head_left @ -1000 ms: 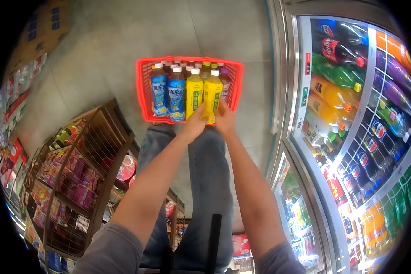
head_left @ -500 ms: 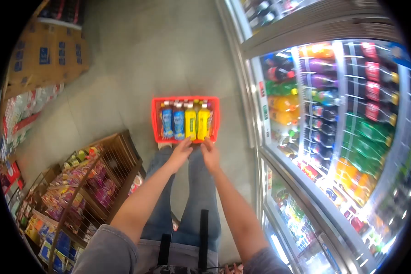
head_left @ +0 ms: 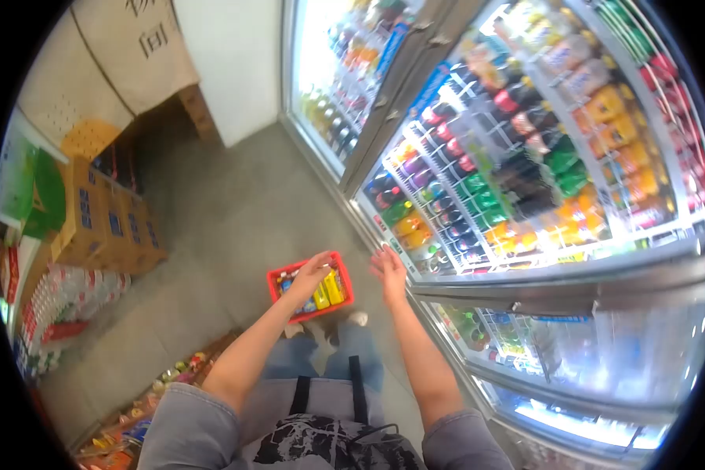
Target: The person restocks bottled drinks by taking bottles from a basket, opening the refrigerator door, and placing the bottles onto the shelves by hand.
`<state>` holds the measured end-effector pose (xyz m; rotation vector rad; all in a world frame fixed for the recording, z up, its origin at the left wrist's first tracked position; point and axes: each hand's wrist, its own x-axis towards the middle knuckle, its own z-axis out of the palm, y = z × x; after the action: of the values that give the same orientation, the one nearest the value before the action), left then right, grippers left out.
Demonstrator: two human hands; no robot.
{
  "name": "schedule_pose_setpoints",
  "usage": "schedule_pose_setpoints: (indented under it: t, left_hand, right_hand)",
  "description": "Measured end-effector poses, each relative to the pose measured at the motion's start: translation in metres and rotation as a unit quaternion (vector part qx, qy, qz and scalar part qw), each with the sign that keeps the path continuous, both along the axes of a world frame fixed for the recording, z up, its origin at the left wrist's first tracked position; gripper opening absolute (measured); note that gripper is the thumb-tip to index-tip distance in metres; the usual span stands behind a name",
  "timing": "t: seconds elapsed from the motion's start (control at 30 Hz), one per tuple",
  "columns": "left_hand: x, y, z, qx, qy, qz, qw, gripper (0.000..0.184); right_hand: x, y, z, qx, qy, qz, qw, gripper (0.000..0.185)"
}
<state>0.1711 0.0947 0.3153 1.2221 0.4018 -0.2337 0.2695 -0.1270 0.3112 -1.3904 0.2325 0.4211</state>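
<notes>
My left hand (head_left: 312, 274) hangs in the air over a red plastic basket (head_left: 348, 274), with its fingers loosely extended and nothing visible in them. To the right, between the basket and a glass-fronted drinks fridge (head_left: 509, 180), my right hand (head_left: 390, 272) is raised with its fingers apart and holds nothing. The basket rests on the floor in front of my feet. Inside it are yellow-labelled bottles (head_left: 334, 288) and blue-labelled bottles (head_left: 287, 280), partly covered by my left hand and forearm.
Fridge doors with metal frames run along the right side; bottles stand on racks behind the glass. Stacked cardboard boxes (head_left: 106, 219) and wrapped bottle packs (head_left: 74, 301) line the left. Low snack shelves (head_left: 129, 411) are at lower left, and a white wall (head_left: 231, 70) stands ahead.
The view has swung up and toward the fridge. My hands have come up from the basket's near edge and moved apart, the right one toward the fridge. The basket stays on the floor.
</notes>
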Motion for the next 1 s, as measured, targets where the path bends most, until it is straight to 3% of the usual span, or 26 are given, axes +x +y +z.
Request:
schedule_pose_setpoints:
  t: [0.27,0.43,0.53,0.7,0.77,0.83,0.9,1.0]
  left_hand:
    - [0.063,-0.042,0.161,0.021,-0.164,-0.052,0.985,0.049]
    - [0.077,-0.117,0.255,0.007,-0.229,-0.101,0.968,0.045]
    - [0.073,-0.168,0.281,-0.01,-0.253,-0.135,0.958,0.044]
    - [0.064,-0.249,0.285,-0.01,-0.263,-0.192,0.946,0.043]
    - [0.063,-0.282,0.289,-0.013,-0.262,-0.208,0.942,0.042]
    - [0.059,-0.311,0.299,-0.016,-0.259,-0.227,0.939,0.041]
    - [0.049,-0.34,0.306,-0.032,-0.25,-0.23,0.94,0.039]
    - [0.033,-0.368,0.308,-0.046,-0.253,-0.264,0.93,0.037]
  right_hand:
    - [0.022,-0.107,0.187,0.01,-0.182,-0.122,0.976,0.043]
    - [0.016,-0.221,0.276,-0.024,-0.314,-0.229,0.921,0.037]
    - [-0.012,-0.28,0.31,-0.069,-0.392,-0.291,0.87,0.032]
    - [-0.039,-0.369,0.306,-0.098,-0.414,-0.42,0.802,0.033]
    - [-0.038,-0.39,0.294,-0.146,-0.431,-0.419,0.786,0.033]
    - [-0.044,-0.401,0.297,-0.211,-0.32,-0.394,0.835,0.039]
    - [-0.029,-0.417,0.285,-0.153,-0.301,-0.338,0.878,0.035]
    - [-0.017,-0.418,0.287,-0.145,-0.245,-0.356,0.89,0.036]
